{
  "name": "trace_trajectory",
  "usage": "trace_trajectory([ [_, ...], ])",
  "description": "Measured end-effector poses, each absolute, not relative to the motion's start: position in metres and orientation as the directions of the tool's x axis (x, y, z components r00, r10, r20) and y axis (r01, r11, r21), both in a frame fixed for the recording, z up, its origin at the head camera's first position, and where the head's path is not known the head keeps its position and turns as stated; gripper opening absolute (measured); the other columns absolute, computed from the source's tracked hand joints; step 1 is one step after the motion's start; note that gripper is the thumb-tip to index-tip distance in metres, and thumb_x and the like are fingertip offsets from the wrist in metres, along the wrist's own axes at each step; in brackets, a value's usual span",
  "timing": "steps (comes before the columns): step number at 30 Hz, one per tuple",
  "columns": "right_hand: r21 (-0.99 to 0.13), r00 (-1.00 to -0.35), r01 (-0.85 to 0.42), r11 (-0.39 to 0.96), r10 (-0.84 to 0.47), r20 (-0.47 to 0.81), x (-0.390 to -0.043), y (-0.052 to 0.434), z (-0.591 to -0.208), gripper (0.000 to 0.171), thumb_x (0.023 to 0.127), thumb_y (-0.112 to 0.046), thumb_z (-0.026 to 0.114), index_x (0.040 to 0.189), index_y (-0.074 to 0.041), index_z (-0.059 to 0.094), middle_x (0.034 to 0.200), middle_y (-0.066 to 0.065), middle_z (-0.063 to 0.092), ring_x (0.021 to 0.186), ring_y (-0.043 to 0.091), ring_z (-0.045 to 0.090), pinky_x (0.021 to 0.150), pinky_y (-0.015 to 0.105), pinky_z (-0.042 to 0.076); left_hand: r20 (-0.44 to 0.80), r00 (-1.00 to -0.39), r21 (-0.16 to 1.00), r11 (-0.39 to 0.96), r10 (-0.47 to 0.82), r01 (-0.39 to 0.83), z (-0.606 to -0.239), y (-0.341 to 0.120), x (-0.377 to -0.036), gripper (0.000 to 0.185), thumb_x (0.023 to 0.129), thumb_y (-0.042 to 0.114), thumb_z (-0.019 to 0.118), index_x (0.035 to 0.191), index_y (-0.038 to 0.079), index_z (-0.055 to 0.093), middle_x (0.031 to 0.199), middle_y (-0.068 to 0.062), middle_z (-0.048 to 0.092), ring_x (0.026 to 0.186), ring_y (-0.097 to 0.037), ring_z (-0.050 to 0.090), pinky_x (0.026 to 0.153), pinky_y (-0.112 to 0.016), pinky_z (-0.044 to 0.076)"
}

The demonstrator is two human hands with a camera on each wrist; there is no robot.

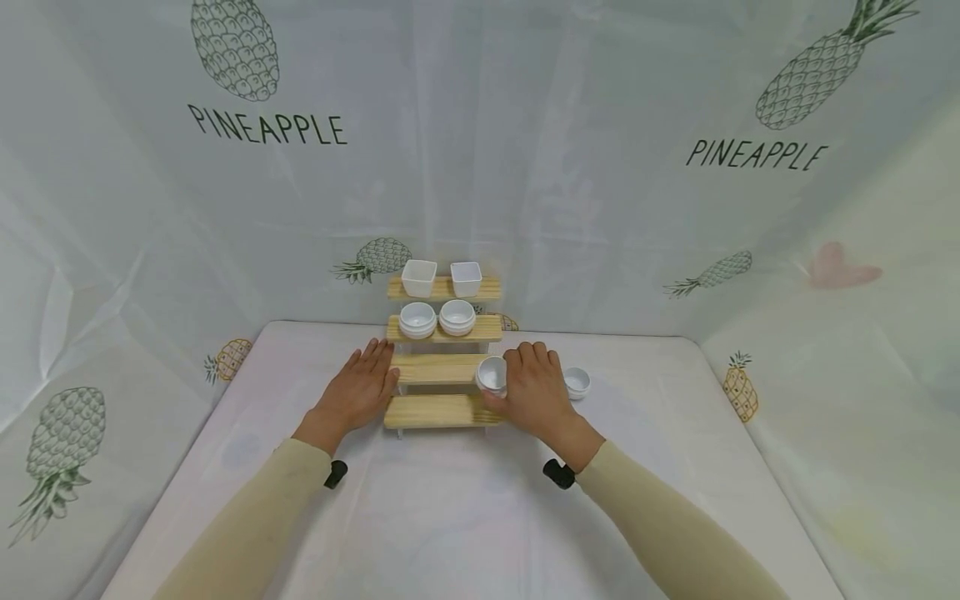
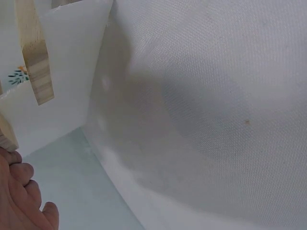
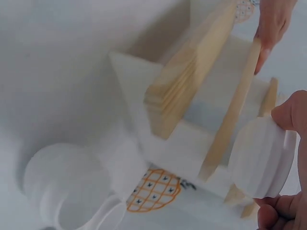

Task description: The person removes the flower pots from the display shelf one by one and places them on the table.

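Right hand (image 1: 536, 392) clamped on small ribbed bowl (image 1: 492, 374), held level over third step of wooden rack (image 1: 442, 412). Left hand (image 1: 360, 392) flat, fingers apart, steadying rack's side.

A small wooden stepped shelf (image 1: 442, 367) with four tiers stands at the back of the white counter (image 1: 465, 517), against a sheet printed with pineapples. Two square white cups (image 1: 442, 278) sit side by side on the top tier, and two round white bowls (image 1: 437, 318) on the tier below. The left hand (image 1: 358, 392) lies flat with straight fingers, touching the left end of the third tier. The right hand (image 1: 534, 390) holds a small round white bowl (image 1: 492, 374) at the right end of that tier. Another small white bowl (image 1: 577, 382) sits on the counter just right of that hand.
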State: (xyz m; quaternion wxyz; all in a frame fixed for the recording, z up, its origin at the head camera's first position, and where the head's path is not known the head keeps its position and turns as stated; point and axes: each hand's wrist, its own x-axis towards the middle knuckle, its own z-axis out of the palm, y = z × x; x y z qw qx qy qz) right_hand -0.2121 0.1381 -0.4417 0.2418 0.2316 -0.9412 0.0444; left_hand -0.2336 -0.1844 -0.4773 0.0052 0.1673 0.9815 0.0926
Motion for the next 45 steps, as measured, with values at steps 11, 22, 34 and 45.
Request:
trace_trajectory([
  [11,-0.005,-0.809,-0.398,0.917,-0.348,0.474,-0.207,0.196,-0.456,0.059,0.080,-0.047,0.080,0.106,0.004,0.068,0.093,0.017,0.063,0.089,0.037,0.054,0.076,0.045,0.044,0.009,-0.946,0.181,0.930,0.323,0.319,-0.477,-0.184,-0.233,0.068,0.117,0.041,0.022,0.167,-0.004,0.015,0.175,-0.022,0.017,0.163,-0.040,0.012,0.133,-0.057,0.014],
  [22,-0.059,-0.858,-0.333,0.941,-0.276,0.432,-0.195,0.242,-0.472,0.059,0.079,-0.045,0.081,0.104,0.007,0.067,0.089,0.017,0.059,0.086,0.036,0.049,0.072,0.042,0.039,-0.011,-0.947,0.187,0.931,0.320,0.313,-0.477,-0.184,-0.235,0.070,0.117,0.045,0.018,0.168,-0.003,0.013,0.176,-0.020,0.015,0.164,-0.038,0.011,0.133,-0.057,0.013],
  [34,-0.052,-0.898,-0.266,0.962,-0.228,0.375,-0.190,0.266,-0.494,0.056,0.080,-0.046,0.081,0.094,0.005,0.064,0.080,0.013,0.052,0.080,0.034,0.046,0.068,0.040,0.036,-0.020,-0.949,0.182,0.935,0.314,0.306,-0.478,-0.185,-0.237,0.070,0.116,0.046,0.018,0.168,-0.002,0.012,0.176,-0.019,0.014,0.164,-0.037,0.010,0.134,-0.055,0.012],
  [45,-0.043,-0.885,-0.279,0.959,-0.239,0.398,-0.186,0.271,-0.513,0.059,0.079,-0.045,0.082,0.099,0.008,0.067,0.084,0.016,0.058,0.081,0.036,0.050,0.067,0.041,0.039,0.006,-0.947,0.194,0.929,0.321,0.316,-0.481,-0.186,-0.236,0.070,0.117,0.045,0.020,0.167,-0.003,0.015,0.175,-0.021,0.017,0.164,-0.038,0.012,0.133,-0.056,0.014],
])
